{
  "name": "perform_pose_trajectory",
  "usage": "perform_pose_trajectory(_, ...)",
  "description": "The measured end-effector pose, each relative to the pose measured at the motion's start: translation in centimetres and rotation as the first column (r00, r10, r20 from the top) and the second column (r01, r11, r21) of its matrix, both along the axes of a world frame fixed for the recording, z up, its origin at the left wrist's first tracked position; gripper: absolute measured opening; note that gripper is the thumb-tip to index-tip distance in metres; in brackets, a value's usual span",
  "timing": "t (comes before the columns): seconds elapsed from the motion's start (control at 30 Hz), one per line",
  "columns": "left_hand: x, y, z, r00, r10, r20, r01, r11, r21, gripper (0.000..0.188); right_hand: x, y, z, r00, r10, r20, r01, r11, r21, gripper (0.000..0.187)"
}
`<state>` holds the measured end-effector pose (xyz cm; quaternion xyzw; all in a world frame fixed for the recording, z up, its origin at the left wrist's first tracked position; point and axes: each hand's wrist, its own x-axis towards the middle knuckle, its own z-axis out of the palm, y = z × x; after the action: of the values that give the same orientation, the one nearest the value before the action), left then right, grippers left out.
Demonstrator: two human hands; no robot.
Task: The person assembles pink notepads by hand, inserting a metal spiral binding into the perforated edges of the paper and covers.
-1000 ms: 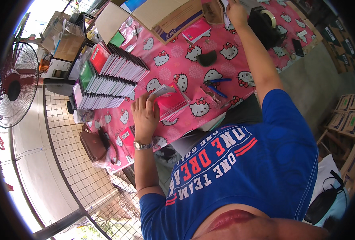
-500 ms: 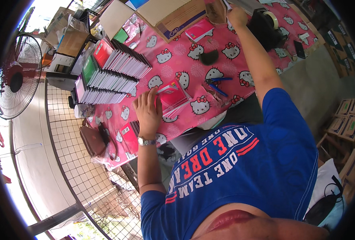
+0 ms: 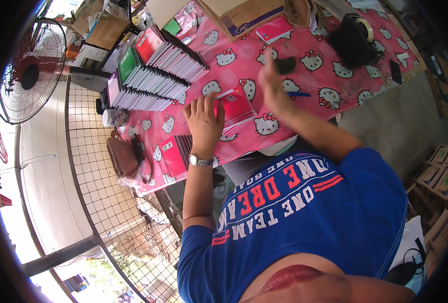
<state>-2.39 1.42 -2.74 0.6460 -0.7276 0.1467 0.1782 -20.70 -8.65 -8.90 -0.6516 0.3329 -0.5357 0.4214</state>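
A small stack of pink notebooks point(image 3: 237, 108) lies near the front of the table, its sheets slightly fanned. At its left edge rests my left hand point(image 3: 203, 118), fingers stretched out and thumb toward the covers. My right hand point(image 3: 275, 91) is over the table just right of the stack, smeared by motion, so its fingers are unclear. A blue-handled tool point(image 3: 298, 94) lies beside that hand, partly hidden by it. Beyond the hand is a dark, half-round piece point(image 3: 285, 65). More pink spiral notebooks point(image 3: 173, 155) are piled at the near left.
Tall rows of spiral notebooks point(image 3: 153, 76) stand at the left back. Behind are a cardboard box point(image 3: 251, 20), a pink pad point(image 3: 274, 32) and a black tape dispenser point(image 3: 352, 43). A phone point(image 3: 395, 71) lies far right; a brown bag point(image 3: 123, 156) and fan point(image 3: 31, 76) are left.
My right hand has come back from the brown container at the far side toward the pink stack. My left hand remains at the stack's left edge. The view has shifted slightly.
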Motion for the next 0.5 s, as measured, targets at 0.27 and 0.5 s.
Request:
perform_pose_trajectory(0.27,-1.5,-0.7,0.0,0.998,-0.061,0.016,0.061,0.998,-0.027,0.019,-2.9,-5.7,-3.2,0.976,-0.065,-0.207,0.103,0.979,0.178,0.022)
perform_pose_trajectory(0.5,-1.0,0.4,0.2,0.992,-0.127,0.000,0.127,0.992,0.013,0.016,-20.6,-16.1,-10.2,0.039,-0.688,-0.725,0.286,0.702,-0.652,0.015)
